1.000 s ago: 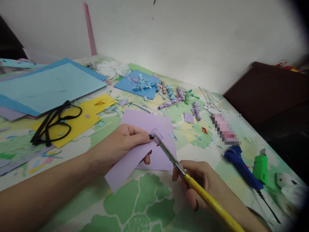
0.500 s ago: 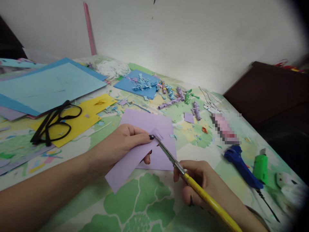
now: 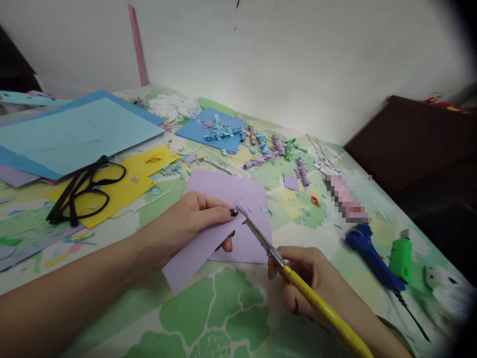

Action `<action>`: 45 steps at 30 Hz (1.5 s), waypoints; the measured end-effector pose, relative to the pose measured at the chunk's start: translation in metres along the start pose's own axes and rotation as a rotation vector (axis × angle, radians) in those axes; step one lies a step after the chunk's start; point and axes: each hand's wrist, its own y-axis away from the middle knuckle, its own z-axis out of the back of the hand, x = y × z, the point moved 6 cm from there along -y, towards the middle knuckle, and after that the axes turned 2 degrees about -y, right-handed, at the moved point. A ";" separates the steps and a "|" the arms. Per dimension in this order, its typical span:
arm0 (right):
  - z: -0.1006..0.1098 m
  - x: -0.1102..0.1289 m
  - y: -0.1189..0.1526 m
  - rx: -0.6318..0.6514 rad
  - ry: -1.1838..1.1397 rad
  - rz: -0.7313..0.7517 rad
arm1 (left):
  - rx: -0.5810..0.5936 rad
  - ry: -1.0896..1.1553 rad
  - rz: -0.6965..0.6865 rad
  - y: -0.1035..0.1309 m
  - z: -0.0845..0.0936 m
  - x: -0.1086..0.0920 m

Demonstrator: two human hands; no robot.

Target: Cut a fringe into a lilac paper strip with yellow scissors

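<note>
My left hand [image 3: 197, 219] pinches a lilac paper strip [image 3: 197, 258] between thumb and fingers, its loose end slanting down toward me. In my right hand [image 3: 309, 278] is a pair of scissors with a yellow handle [image 3: 320, 303] and narrow metal blades [image 3: 261, 238]. The blade tips meet the far end of the strip, close to my left thumb, where narrow slits show. Beneath both lies a larger lilac sheet [image 3: 231, 184] on the patterned tablecloth. Part of the scissor handle is hidden by my right hand.
Black glasses [image 3: 89, 199] lie on yellow paper [image 3: 149, 164] at left, beside blue sheets [image 3: 85, 129]. Rolled paper pieces [image 3: 276, 144] and scraps are scattered at the back. A blue glue gun [image 3: 372, 258] and a green cutter [image 3: 401, 258] lie at right.
The scissor blades look slightly more closed at the strip's far end. Both hands hold nearly the same place.
</note>
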 end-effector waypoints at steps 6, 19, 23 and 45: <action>0.002 -0.002 0.004 0.031 -0.046 0.031 | 0.006 -0.025 -0.012 -0.001 0.001 -0.001; 0.003 -0.003 0.006 0.068 -0.110 0.019 | 0.018 -0.032 -0.026 -0.001 0.001 -0.001; 0.002 -0.006 0.004 0.069 -0.127 0.017 | 0.010 -0.029 -0.022 -0.001 0.001 0.000; 0.002 -0.005 0.004 0.029 -0.099 -0.026 | 0.001 -0.037 -0.019 0.000 0.001 -0.001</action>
